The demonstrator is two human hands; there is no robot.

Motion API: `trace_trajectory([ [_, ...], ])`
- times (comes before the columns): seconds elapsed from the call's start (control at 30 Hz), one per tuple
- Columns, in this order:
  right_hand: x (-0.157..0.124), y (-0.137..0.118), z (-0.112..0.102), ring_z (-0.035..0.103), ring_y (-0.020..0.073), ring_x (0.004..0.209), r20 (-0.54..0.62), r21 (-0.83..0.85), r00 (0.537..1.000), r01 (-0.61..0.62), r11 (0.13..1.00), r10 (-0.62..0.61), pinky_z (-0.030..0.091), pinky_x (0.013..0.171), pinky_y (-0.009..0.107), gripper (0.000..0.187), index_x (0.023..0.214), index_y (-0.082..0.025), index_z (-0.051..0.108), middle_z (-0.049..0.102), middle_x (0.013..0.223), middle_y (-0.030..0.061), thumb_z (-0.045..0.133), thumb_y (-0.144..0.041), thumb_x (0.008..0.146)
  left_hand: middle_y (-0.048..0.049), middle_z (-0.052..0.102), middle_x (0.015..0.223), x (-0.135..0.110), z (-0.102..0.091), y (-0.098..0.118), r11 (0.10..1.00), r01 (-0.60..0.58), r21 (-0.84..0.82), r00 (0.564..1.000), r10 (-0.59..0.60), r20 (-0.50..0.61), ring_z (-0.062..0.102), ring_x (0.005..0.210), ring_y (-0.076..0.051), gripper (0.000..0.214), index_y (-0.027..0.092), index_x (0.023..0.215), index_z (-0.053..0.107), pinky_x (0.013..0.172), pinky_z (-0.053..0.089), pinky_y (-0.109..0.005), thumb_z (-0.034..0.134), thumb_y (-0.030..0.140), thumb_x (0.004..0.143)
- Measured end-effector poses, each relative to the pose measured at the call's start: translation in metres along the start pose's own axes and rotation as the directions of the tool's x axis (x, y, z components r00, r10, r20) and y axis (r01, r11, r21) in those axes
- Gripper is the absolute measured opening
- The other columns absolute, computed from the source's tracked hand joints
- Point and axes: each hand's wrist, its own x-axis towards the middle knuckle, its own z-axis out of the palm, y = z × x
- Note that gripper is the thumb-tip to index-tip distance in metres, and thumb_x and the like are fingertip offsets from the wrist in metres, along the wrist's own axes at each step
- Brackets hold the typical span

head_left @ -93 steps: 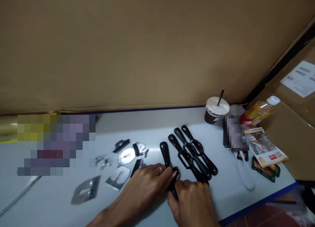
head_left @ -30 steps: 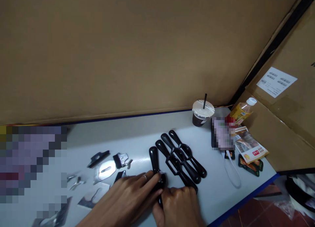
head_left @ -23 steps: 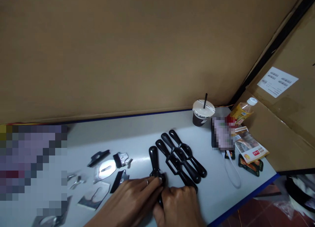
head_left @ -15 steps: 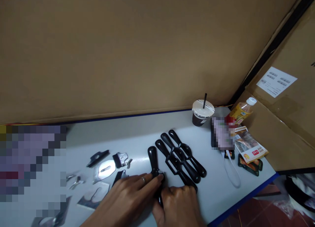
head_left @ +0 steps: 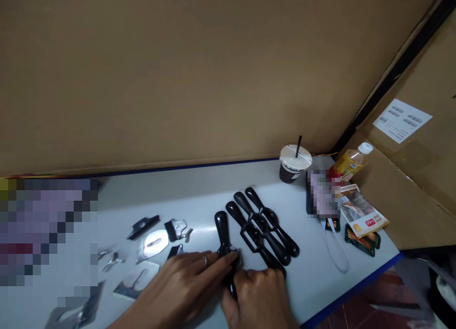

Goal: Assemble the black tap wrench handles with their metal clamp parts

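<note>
Both hands meet over a black two-handled tool body (head_left: 223, 234) lying on the grey table (head_left: 199, 196). My left hand (head_left: 181, 286) lies over the near part of it, fingers stretched with the tips pressing on its middle; a ring shows on one finger. My right hand (head_left: 258, 298) is curled shut on the lower handle of the same tool. Three more black tool bodies (head_left: 263, 227) lie side by side just to the right. What sits under the fingertips is hidden.
Several small metal plates and clips (head_left: 155, 241) lie left of the hands. A lidded cup with a straw (head_left: 294, 162), a bottle (head_left: 351, 160), printed packets (head_left: 361, 212) and a white cord (head_left: 335, 246) sit at the right. Cardboard walls (head_left: 213, 72) stand behind; the table edge (head_left: 356, 291) is near right.
The hands have stayed on the same black tool, with only small finger shifts. The view has drifted slightly.
</note>
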Motion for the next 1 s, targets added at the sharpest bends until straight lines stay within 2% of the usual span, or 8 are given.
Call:
trace_trajectory([
  [0.07,0.0,-0.001,0.0,0.073,0.0261,0.058,0.009,-0.003,1.0,-0.012,1.0,0.012,0.045,0.049,0.033,0.01,0.08,-0.019,0.074,0.076,0.069,0.0025,0.065,-0.022,0.08,0.0025,0.062,0.066,-0.001,0.0,-0.003,0.999,0.011,0.034,1.0,-0.011,0.001,0.058,0.05,-0.013,0.024,0.016,0.115,0.06,0.046,0.04,-0.029,0.039,0.013,0.102],
  [0.23,-0.002,0.002,-0.002,0.073,0.0244,0.06,-0.001,-0.012,1.0,-0.01,1.0,0.01,0.041,0.05,0.031,0.01,0.08,-0.019,0.074,0.076,0.071,0.0032,0.066,-0.024,0.085,0.0027,0.055,0.06,0.0,-0.002,-0.001,0.999,0.035,0.036,0.998,-0.037,0.047,0.051,0.046,-0.013,0.027,0.02,0.083,0.056,0.045,0.034,-0.031,0.039,0.016,0.104],
  [0.37,-0.005,0.008,-0.001,0.072,0.0204,0.059,-0.013,-0.019,0.999,0.03,0.999,-0.03,0.036,0.052,0.028,0.009,0.081,-0.019,0.073,0.076,0.072,0.003,0.067,-0.022,0.088,0.0016,0.06,0.066,0.002,-0.008,0.003,0.999,0.001,-0.052,0.994,0.005,0.107,0.056,0.051,-0.013,0.024,0.018,0.109,0.061,0.046,0.038,-0.031,0.037,0.017,0.104],
  [0.5,-0.005,0.012,0.002,0.069,0.0176,0.056,-0.038,-0.049,0.998,0.054,0.997,-0.056,0.03,0.051,0.028,0.015,0.078,-0.019,0.071,0.075,0.069,0.0033,0.066,-0.024,0.092,0.0006,0.064,0.068,0.001,-0.01,0.0,0.999,0.036,0.034,0.992,-0.039,0.122,0.057,0.051,-0.013,0.023,0.017,0.117,0.06,0.046,0.039,-0.03,0.043,0.018,0.102],
  [0.6,-0.005,0.014,0.003,0.068,0.0161,0.053,-0.071,-0.052,0.995,0.072,0.996,-0.076,0.026,0.051,0.029,0.019,0.075,-0.019,0.068,0.074,0.066,0.0023,0.066,-0.025,0.093,0.0008,0.061,0.065,0.0,-0.01,-0.002,0.993,0.072,0.09,0.986,-0.084,0.142,0.052,0.05,-0.012,0.016,0.017,0.101,0.063,0.046,0.037,-0.031,0.047,0.021,0.102],
  [0.73,-0.006,0.015,0.004,0.067,0.0152,0.052,-0.101,-0.053,0.99,0.094,0.994,-0.099,0.025,0.052,0.03,0.017,0.074,-0.02,0.067,0.073,0.065,0.0015,0.066,-0.023,0.091,0.0,0.057,0.062,0.001,-0.012,0.0,0.996,0.039,0.076,0.987,-0.05,0.155,0.05,0.05,-0.013,0.027,0.019,0.079,0.059,0.046,0.033,-0.034,0.044,0.019,0.102],
  [0.9,-0.006,0.017,0.005,0.066,0.0153,0.05,-0.118,-0.054,0.988,0.096,0.994,-0.102,0.025,0.051,0.03,0.016,0.076,-0.02,0.068,0.073,0.065,0.0009,0.064,-0.023,0.091,0.0012,0.058,0.064,0.0,-0.012,0.002,0.998,-0.008,0.055,0.992,0.001,0.127,0.052,0.05,-0.014,0.026,0.017,0.116,0.062,0.044,0.035,-0.032,0.044,0.015,0.098],
  [1.0,-0.006,0.017,0.007,0.065,0.0152,0.05,-0.121,-0.035,0.987,0.098,0.995,-0.102,0.025,0.05,0.029,0.022,0.073,-0.02,0.066,0.072,0.063,0.0006,0.06,-0.026,0.093,0.0013,0.06,0.064,-0.003,-0.009,-0.001,0.992,0.03,0.122,0.996,-0.04,0.083,0.053,0.05,-0.014,0.024,0.017,0.121,0.061,0.044,0.035,-0.032,0.047,0.02,0.1],
])
